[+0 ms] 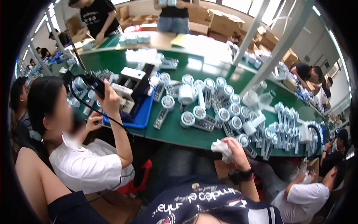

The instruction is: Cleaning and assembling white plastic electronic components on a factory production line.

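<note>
My right hand [237, 152], a dark band on its wrist, is closed around a crumpled white cloth [222, 150] at the front edge of the green table [179, 139]. Just beyond it lie many pale-blue devices with round heads and long handles, the nearest being one round head [243, 140]. Some handles are uncovered and show silvery and dark insides, as on the unit [162, 118] farther left. My left hand is out of sight; a bent bare limb [35, 171] rises at the lower left.
On my left, a person in white [89, 164] holds a black corded tool [95, 86] by a blue tray [143, 115]. Clear plastic bottles [265, 98] and upright rows of devices [287, 115] stand right. Slanted metal posts [278, 52] cross the table; other people work beyond and at right.
</note>
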Tool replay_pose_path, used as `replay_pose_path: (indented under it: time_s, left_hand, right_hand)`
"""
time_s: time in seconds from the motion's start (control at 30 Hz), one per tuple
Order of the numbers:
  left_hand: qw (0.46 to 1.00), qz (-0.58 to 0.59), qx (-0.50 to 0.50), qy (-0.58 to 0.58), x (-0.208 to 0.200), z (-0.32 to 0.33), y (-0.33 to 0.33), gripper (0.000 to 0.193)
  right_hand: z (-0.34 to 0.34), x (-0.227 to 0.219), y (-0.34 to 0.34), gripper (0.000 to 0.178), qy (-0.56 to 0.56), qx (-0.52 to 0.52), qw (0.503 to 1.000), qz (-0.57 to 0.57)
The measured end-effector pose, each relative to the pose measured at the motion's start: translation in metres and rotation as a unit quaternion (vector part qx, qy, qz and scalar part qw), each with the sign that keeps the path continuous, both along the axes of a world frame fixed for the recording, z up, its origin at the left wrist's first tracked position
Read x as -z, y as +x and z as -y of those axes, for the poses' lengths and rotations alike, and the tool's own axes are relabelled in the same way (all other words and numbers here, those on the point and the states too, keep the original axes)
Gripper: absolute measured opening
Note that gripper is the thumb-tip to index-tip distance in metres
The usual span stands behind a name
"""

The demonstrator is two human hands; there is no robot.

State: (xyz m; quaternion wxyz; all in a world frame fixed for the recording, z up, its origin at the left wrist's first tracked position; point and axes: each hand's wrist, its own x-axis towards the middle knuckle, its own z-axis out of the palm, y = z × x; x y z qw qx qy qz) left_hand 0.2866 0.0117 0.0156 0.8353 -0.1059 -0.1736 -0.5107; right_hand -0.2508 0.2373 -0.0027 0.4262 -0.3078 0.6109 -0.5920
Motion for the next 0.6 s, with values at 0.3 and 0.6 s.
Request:
replay_pose_path:
  time_s: [0.3,0.6]
  left_hand:
    - [0.940,-0.126,-0.147,-0.279,-0.066,0.078,-0.071,0.059]
    - [0.960,0.033,-0.173,-0.219,-0.080,0.008,-0.081,0.052]
  right_hand:
    - [-0.036,0.057,0.041,0.022,-0.001,0.038,0.994,0.106]
    - [0.013,0.043,-0.006,0.035,-0.041,0.023,0.978,0.202]
